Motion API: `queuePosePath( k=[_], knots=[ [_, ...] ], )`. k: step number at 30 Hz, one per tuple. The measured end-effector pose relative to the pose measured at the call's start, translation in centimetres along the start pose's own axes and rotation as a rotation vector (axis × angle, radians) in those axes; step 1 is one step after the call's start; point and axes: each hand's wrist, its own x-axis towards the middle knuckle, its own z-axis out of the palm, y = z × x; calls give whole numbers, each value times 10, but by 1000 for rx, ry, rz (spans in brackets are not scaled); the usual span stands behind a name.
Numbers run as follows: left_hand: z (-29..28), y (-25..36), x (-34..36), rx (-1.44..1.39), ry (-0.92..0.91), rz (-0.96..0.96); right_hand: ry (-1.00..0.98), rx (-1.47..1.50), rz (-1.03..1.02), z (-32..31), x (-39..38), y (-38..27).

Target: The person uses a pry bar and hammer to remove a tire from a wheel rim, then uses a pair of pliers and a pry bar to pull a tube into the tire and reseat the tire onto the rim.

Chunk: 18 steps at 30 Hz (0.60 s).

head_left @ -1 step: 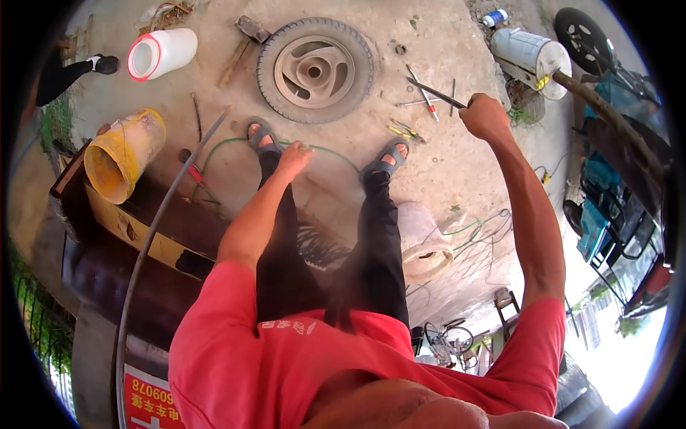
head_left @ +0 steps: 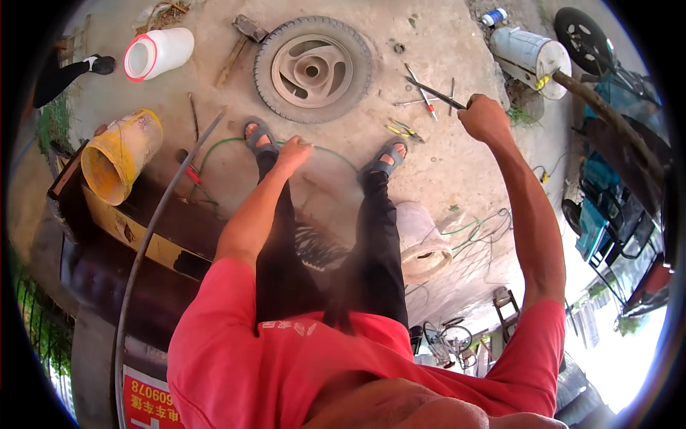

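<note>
My right hand (head_left: 486, 120) is closed around one end of a slim dark metal bar (head_left: 437, 93). The bar slants up and left over the concrete. In front of my left foot, my left hand (head_left: 294, 153) is curled closed; whether anything is inside it cannot be made out. Beyond both hands a small wheel with its tyre (head_left: 312, 71) lies flat on the ground. Right of it are a thin rod with a red part (head_left: 431, 109), other thin metal rods, and pliers with yellow handles (head_left: 406, 131).
A hammer (head_left: 249, 28) lies left of the wheel. Farther left are a white plastic jug (head_left: 168, 53) and a yellow-stained bucket (head_left: 125, 154). A green hose (head_left: 214, 149) curves behind my feet. Another bucket (head_left: 423, 247) stands behind my right leg. At right are a white drum (head_left: 525, 61) and parked vehicles.
</note>
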Motion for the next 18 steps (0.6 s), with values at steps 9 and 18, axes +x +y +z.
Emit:
queuePosePath(
  k=[9, 18],
  knots=[
    [1, 136, 114, 121, 105, 256, -20, -77, -48, -14, 9, -12],
    [41, 135, 165, 408, 104, 199, 13, -26, -53, -19, 25, 11]
  ],
)
